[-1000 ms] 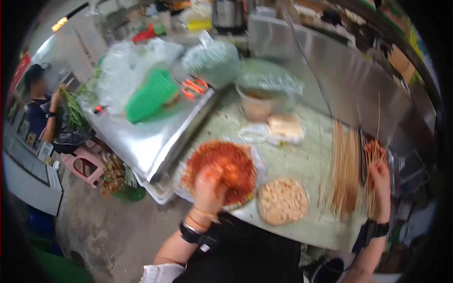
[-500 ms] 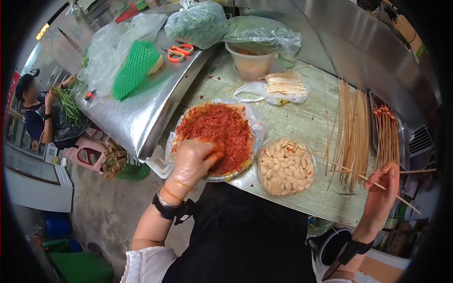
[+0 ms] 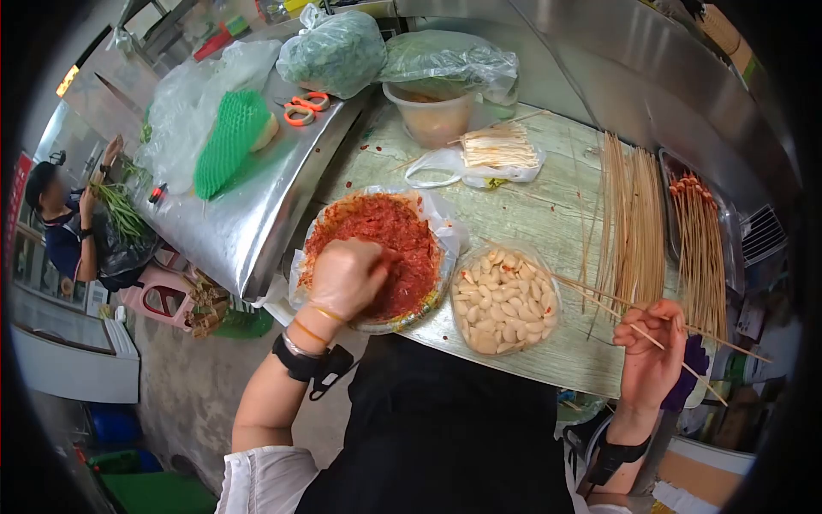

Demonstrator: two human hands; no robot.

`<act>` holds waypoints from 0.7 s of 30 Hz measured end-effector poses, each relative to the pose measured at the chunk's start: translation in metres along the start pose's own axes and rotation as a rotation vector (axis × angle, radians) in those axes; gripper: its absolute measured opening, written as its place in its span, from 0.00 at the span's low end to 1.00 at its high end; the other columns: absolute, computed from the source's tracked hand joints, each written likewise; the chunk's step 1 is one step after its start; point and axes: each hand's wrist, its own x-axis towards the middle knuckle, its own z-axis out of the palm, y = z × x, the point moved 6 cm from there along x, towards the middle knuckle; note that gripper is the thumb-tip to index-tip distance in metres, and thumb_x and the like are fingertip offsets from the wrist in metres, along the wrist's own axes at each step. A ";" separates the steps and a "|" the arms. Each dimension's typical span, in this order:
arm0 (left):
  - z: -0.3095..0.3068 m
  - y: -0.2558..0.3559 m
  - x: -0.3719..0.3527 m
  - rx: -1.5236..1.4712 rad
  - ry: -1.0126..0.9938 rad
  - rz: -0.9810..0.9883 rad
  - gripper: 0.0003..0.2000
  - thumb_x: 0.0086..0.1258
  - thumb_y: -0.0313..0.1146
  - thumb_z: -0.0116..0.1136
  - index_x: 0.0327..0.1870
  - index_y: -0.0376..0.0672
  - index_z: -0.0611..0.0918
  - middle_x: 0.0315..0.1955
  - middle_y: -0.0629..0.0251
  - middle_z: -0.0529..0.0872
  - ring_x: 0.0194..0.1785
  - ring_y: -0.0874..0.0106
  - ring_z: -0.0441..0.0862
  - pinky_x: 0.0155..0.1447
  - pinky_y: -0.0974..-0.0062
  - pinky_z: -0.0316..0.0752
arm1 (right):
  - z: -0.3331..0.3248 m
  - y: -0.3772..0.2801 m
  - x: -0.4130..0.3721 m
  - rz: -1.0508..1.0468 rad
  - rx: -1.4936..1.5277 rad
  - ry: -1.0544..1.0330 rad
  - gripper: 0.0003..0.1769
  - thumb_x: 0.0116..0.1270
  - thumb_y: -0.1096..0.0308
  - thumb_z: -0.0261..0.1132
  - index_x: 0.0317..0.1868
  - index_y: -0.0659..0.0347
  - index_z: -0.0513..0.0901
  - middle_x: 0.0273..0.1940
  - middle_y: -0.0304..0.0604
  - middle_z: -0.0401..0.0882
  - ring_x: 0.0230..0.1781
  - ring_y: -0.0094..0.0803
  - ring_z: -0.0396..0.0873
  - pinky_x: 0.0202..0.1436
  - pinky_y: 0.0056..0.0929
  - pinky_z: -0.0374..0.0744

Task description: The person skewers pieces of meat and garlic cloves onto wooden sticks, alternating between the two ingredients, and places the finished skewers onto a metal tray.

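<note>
My left hand [image 3: 345, 276], in a clear plastic glove, reaches into a bag-lined bowl of red chilli-coated food [image 3: 377, 250], fingers curled among the pieces. My right hand [image 3: 652, 353] is bare and pinches a thin bamboo skewer [image 3: 638, 330] that slants across the table's near edge. Between the hands sits a bowl of pale peeled cloves or nuts [image 3: 505, 297]. A pile of bare bamboo skewers [image 3: 632, 224] lies beyond my right hand, and a metal tray of loaded skewers [image 3: 702, 244] lies to its right.
Enoki mushrooms on a plastic bag [image 3: 497, 154], a covered plastic tub [image 3: 432, 116], bagged greens [image 3: 334, 53], orange scissors [image 3: 304, 107] and a green mesh [image 3: 227, 141] lie further back. At left another person [image 3: 64, 223] sits sorting greens beside a pink stool [image 3: 163, 295].
My view has tilted down and steadied. My right hand left the loaded skewers, picked up one bare skewer and drew back to the near edge. My left hand stayed in the red bowl.
</note>
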 end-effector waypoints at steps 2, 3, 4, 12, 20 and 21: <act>-0.008 -0.023 -0.003 -0.074 -0.042 -0.183 0.05 0.56 0.33 0.60 0.26 0.41 0.80 0.22 0.53 0.79 0.30 0.53 0.78 0.35 0.57 0.72 | -0.001 0.006 0.002 0.003 0.043 -0.066 0.15 0.74 0.59 0.45 0.41 0.64 0.70 0.31 0.51 0.76 0.23 0.34 0.77 0.31 0.26 0.80; -0.013 -0.030 -0.005 -0.008 -0.024 -0.199 0.05 0.56 0.32 0.60 0.26 0.41 0.80 0.22 0.52 0.79 0.31 0.53 0.78 0.35 0.57 0.72 | 0.001 0.008 0.002 0.002 0.050 -0.070 0.15 0.74 0.59 0.45 0.41 0.64 0.70 0.31 0.51 0.76 0.23 0.34 0.77 0.31 0.26 0.80; -0.022 -0.034 -0.004 0.121 0.034 -0.186 0.05 0.56 0.32 0.61 0.27 0.42 0.80 0.22 0.52 0.79 0.31 0.53 0.78 0.35 0.57 0.72 | 0.005 0.011 0.002 -0.002 0.032 -0.071 0.15 0.74 0.59 0.45 0.39 0.63 0.70 0.30 0.49 0.75 0.22 0.32 0.76 0.29 0.25 0.79; 0.009 0.023 -0.006 0.274 -0.229 0.277 0.03 0.52 0.31 0.55 0.24 0.47 0.81 0.28 0.62 0.81 0.30 0.64 0.81 0.33 0.66 0.76 | 0.005 0.014 -0.007 0.025 -0.004 0.014 0.15 0.74 0.59 0.46 0.30 0.59 0.65 0.23 0.40 0.66 0.16 0.27 0.67 0.18 0.22 0.66; 0.008 0.021 -0.002 0.420 -0.236 0.207 0.04 0.51 0.29 0.54 0.23 0.44 0.81 0.23 0.61 0.80 0.29 0.65 0.81 0.31 0.68 0.77 | 0.009 0.009 -0.010 -0.029 -0.019 0.026 0.14 0.75 0.60 0.46 0.31 0.58 0.65 0.21 0.39 0.68 0.14 0.22 0.65 0.16 0.19 0.66; 0.000 0.016 0.000 0.402 -0.199 0.159 0.03 0.51 0.29 0.54 0.23 0.44 0.81 0.23 0.61 0.80 0.29 0.64 0.81 0.31 0.68 0.77 | 0.009 0.010 -0.011 -0.031 -0.014 0.033 0.14 0.75 0.60 0.46 0.32 0.58 0.65 0.22 0.39 0.68 0.14 0.22 0.65 0.16 0.19 0.66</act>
